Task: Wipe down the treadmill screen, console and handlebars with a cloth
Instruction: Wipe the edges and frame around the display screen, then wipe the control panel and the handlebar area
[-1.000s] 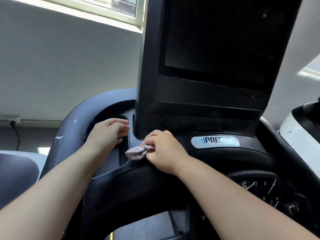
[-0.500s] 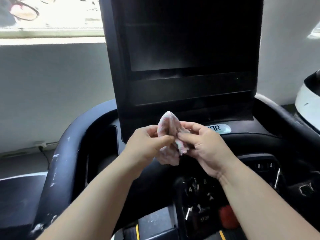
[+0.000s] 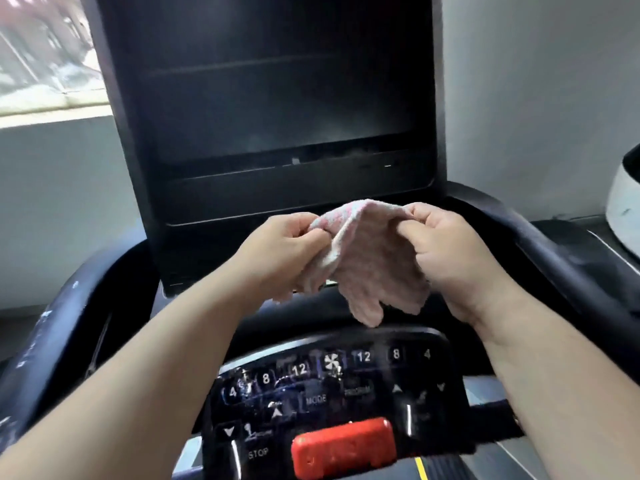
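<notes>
The left hand [image 3: 284, 251] and right hand [image 3: 446, 258] each pinch an upper edge of the cloth [image 3: 374, 265]. They hold it spread in the air just in front of the lower frame of the screen [image 3: 277, 98], touching no part of the treadmill. This looks like readying a fresh face of the cloth, not wiping. The screen shows a pale haze near its bottom edge, so it probably needs wiping. Below the screen, the console [image 3: 329, 386] buttons glint; whether they are wiped cannot be told. The handlebar [image 3: 69, 323] left of the screen carries pale flecks and seems undone.
</notes>
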Tool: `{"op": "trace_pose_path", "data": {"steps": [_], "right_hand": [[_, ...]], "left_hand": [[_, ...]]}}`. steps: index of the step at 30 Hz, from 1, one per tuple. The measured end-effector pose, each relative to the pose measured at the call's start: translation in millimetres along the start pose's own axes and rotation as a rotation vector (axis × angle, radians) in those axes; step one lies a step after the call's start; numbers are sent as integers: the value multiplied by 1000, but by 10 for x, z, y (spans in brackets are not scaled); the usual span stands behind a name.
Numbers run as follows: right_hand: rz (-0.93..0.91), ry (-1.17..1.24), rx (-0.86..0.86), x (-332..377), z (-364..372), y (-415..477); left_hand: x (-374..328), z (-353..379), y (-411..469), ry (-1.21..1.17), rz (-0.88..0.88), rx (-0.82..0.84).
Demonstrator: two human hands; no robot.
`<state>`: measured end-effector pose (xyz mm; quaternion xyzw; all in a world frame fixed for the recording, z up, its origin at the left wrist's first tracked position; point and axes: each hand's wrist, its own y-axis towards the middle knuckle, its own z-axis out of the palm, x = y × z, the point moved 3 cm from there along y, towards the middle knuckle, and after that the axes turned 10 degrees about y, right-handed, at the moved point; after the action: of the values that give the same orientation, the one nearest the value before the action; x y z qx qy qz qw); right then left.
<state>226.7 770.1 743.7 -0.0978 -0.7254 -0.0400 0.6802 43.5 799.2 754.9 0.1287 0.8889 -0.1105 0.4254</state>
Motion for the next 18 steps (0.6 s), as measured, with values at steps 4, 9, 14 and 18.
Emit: {"op": "trace_pose_path", "data": {"steps": [4,9,14,18], "right_hand": [[51,48,180,25,-295,-26],[-41,-93,414,403,-553,-70],[-164,-630,474,906,-720,-112],[-218,-855,396,1185,-736,-158]], "left_hand": [[-241,310,69,-94,-63,-155],[-555,630,-58,-137,102,-167],[-702,497,-79,182,98,-47],[-747,302,-165,129,51,169]]}}
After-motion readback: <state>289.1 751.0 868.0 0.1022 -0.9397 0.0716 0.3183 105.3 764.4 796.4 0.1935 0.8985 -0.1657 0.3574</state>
